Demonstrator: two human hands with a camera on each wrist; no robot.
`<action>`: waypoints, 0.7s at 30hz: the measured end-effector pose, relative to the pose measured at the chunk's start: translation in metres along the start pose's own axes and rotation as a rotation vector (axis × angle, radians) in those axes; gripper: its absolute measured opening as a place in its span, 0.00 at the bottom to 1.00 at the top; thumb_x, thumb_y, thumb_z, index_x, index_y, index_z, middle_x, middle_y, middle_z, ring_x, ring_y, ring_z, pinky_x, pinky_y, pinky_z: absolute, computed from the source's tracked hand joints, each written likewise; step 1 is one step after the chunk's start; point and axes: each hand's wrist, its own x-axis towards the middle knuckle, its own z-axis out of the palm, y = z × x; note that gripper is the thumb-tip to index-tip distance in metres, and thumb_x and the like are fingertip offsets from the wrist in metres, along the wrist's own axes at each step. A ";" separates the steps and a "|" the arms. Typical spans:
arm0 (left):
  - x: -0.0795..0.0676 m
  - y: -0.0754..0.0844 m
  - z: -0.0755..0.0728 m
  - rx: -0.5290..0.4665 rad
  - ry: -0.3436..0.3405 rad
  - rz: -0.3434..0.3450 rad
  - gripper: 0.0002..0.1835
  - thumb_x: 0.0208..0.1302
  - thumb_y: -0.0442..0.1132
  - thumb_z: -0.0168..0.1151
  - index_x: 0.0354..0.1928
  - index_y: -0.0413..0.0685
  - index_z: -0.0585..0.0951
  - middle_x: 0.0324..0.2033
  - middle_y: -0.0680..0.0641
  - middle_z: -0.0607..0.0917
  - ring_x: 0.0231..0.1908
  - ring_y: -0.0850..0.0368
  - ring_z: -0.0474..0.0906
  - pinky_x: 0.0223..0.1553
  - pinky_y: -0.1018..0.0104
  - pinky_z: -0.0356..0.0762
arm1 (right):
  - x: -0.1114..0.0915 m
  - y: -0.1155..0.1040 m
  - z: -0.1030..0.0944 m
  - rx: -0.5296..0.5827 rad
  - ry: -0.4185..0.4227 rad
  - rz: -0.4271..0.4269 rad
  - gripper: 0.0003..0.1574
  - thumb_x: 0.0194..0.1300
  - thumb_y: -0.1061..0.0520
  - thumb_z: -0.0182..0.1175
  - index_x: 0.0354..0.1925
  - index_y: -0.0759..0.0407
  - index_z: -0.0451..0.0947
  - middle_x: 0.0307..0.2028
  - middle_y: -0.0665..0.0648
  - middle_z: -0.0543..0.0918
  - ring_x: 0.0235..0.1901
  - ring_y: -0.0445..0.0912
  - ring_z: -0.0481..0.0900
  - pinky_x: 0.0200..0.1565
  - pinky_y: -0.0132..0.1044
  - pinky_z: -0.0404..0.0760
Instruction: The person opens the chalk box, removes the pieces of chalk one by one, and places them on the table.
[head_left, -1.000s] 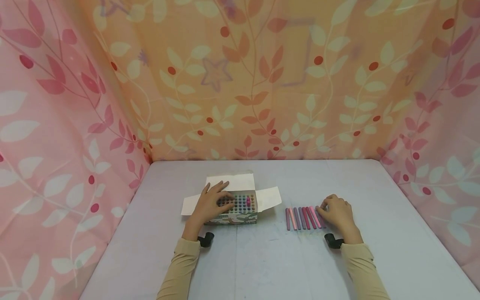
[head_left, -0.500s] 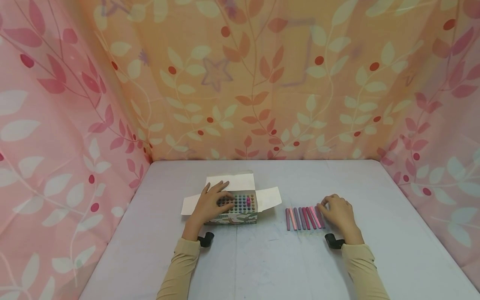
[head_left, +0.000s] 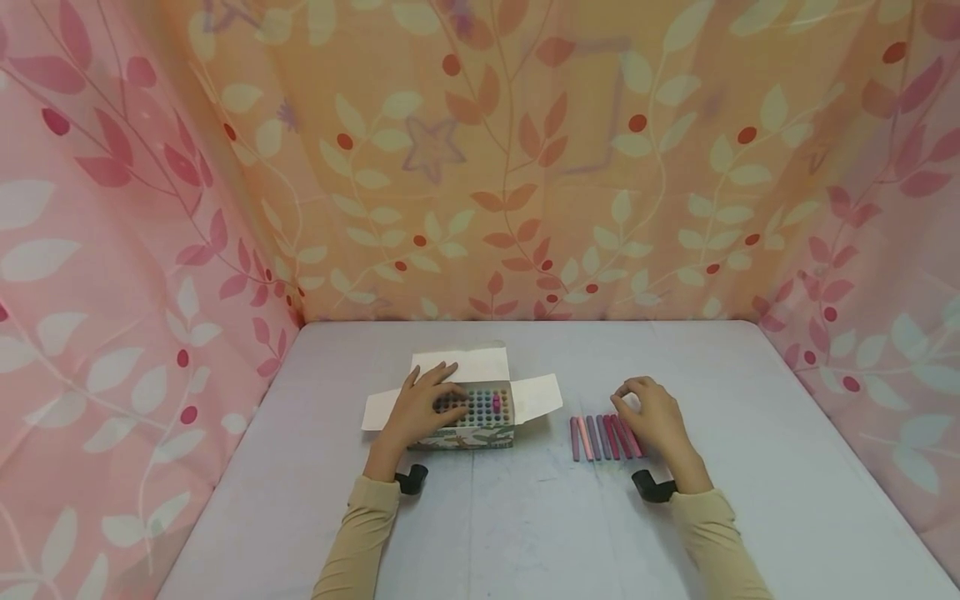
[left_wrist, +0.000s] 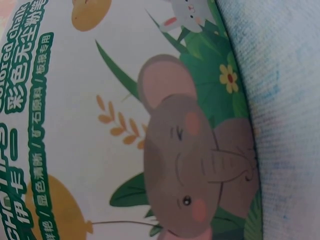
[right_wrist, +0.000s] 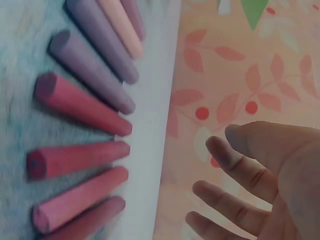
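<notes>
An open cardboard box of colored chalk (head_left: 480, 437) stands left of centre in the head view, rows of chalk ends (head_left: 483, 400) inside. One magenta chalk (head_left: 497, 404) sticks up above the others. My left hand (head_left: 420, 408) rests over the box's left part, thumb and index apart, other fingers extended; its palm side is hidden. Several pink, red and purple chalk sticks (head_left: 600, 437) lie side by side on the table. Over their right end hovers my right hand (head_left: 654, 417). In the right wrist view its thumb and index nearly meet, with nothing held, apart from the chalk sticks (right_wrist: 82, 105).
White lid flaps (head_left: 538, 397) spread from the box's sides and back. A pale cloth covers the table (head_left: 525, 533), smudged with faint chalk dust. Patterned curtains (head_left: 510, 167) hang behind and on both sides. The box's printed front (left_wrist: 175, 125) fills the left wrist view.
My right hand has shifted left and slightly up, from the row's right end to above its rightmost sticks. My left hand and the box have stayed put.
</notes>
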 end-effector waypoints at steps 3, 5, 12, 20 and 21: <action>0.000 0.001 -0.001 -0.011 -0.002 -0.002 0.11 0.50 0.56 0.60 0.36 0.66 0.80 0.61 0.51 0.65 0.63 0.52 0.54 0.66 0.48 0.38 | 0.001 -0.007 0.003 0.026 0.034 -0.037 0.08 0.56 0.51 0.57 0.29 0.55 0.77 0.44 0.64 0.76 0.45 0.60 0.73 0.44 0.57 0.71; 0.000 0.001 -0.001 -0.009 -0.001 -0.003 0.12 0.50 0.57 0.60 0.36 0.66 0.80 0.61 0.50 0.65 0.63 0.52 0.54 0.66 0.48 0.38 | 0.002 -0.012 0.005 0.042 0.064 -0.067 0.07 0.56 0.52 0.58 0.29 0.55 0.77 0.44 0.63 0.76 0.45 0.59 0.73 0.45 0.56 0.71; -0.001 0.001 0.000 0.000 0.005 -0.009 0.11 0.50 0.56 0.61 0.36 0.67 0.80 0.61 0.51 0.65 0.63 0.52 0.54 0.66 0.48 0.39 | 0.011 -0.031 0.012 0.084 0.138 -0.135 0.05 0.54 0.54 0.60 0.29 0.53 0.77 0.45 0.60 0.76 0.44 0.57 0.73 0.46 0.56 0.70; -0.001 0.001 0.001 -0.002 0.009 -0.010 0.11 0.49 0.56 0.61 0.36 0.67 0.80 0.61 0.51 0.65 0.63 0.52 0.54 0.66 0.48 0.38 | 0.020 -0.058 0.017 0.146 0.189 -0.223 0.03 0.54 0.55 0.60 0.30 0.52 0.77 0.45 0.59 0.76 0.42 0.56 0.73 0.45 0.58 0.68; -0.001 0.001 0.000 -0.002 0.009 -0.008 0.11 0.49 0.56 0.61 0.36 0.67 0.80 0.61 0.51 0.65 0.63 0.52 0.54 0.66 0.48 0.38 | 0.021 -0.062 0.018 0.153 0.191 -0.232 0.03 0.54 0.55 0.60 0.30 0.52 0.77 0.45 0.59 0.76 0.42 0.55 0.74 0.45 0.59 0.68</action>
